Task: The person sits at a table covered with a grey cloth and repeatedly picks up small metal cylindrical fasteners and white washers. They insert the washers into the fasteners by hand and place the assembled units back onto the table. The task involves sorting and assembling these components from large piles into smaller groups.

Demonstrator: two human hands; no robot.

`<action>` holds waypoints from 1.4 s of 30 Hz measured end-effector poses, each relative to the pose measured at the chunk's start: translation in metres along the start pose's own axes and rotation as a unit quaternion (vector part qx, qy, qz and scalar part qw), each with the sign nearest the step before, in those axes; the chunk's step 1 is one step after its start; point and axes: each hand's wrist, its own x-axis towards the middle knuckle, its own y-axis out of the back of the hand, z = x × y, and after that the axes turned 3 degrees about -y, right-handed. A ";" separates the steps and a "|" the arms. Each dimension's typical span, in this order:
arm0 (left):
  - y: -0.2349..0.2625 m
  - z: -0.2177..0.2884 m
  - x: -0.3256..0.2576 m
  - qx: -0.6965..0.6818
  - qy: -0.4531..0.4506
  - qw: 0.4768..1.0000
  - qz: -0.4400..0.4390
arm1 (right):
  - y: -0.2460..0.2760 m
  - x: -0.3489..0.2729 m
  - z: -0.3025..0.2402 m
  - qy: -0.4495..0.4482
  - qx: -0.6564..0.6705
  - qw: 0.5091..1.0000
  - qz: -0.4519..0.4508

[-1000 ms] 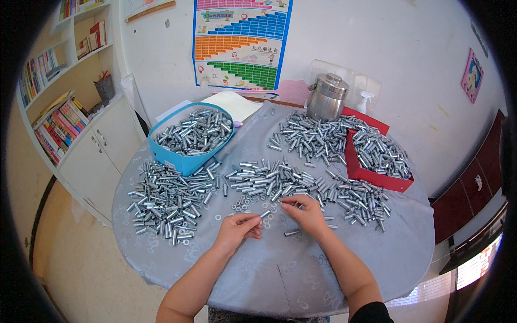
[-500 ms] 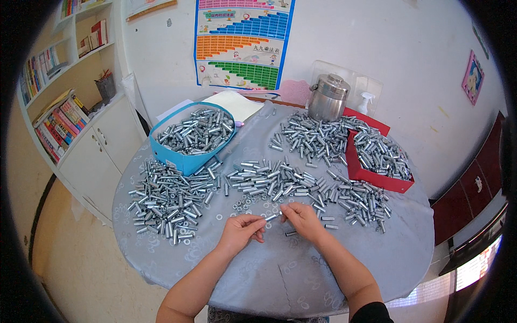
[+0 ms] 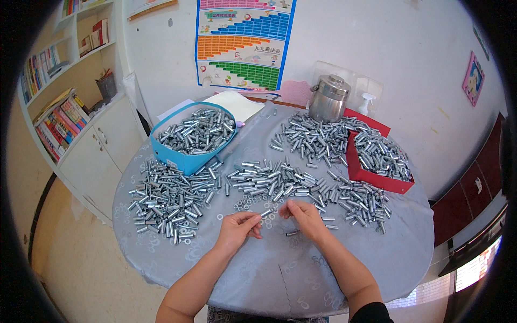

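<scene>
Near the middle of the table my left hand [image 3: 238, 229] pinches a short shiny metal sleeve [image 3: 266, 213] between thumb and fingers, its free end pointing up and to the right. My right hand [image 3: 306, 219] is a little to the right, apart from the sleeve. Its fingers are bent together, and what they may hold is hidden. Loose ring washers [image 3: 249, 201] lie just beyond and between the hands. Behind them spreads a heap of metal sleeves [image 3: 274, 178]. A few single sleeves [image 3: 292, 233] lie beside my right hand.
A blue bin [image 3: 188, 163] full of metal parts stands at the back left, with another heap [image 3: 172, 199] before it. At the right are a red box [image 3: 377, 180] with parts, more heaps [image 3: 366, 204], and a steel pot [image 3: 328, 99] behind. A grey cloth [image 3: 237, 285] covers the table.
My right hand has come away from the end of the sleeve and moved slightly right. The left hand has kept its hold, with the sleeve tilted up a little and shifted left.
</scene>
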 end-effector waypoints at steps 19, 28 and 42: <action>-0.005 -0.002 -0.001 0.064 -0.038 0.997 -0.010 | 0.005 -0.002 0.002 -0.036 -0.020 0.999 -0.014; -0.009 0.001 -0.003 0.086 -0.084 0.993 0.001 | 0.014 0.004 -0.004 0.033 -0.014 0.997 0.066; -0.002 0.003 0.001 0.068 -0.050 0.996 0.037 | 0.131 -0.004 0.031 0.130 -0.496 0.750 0.418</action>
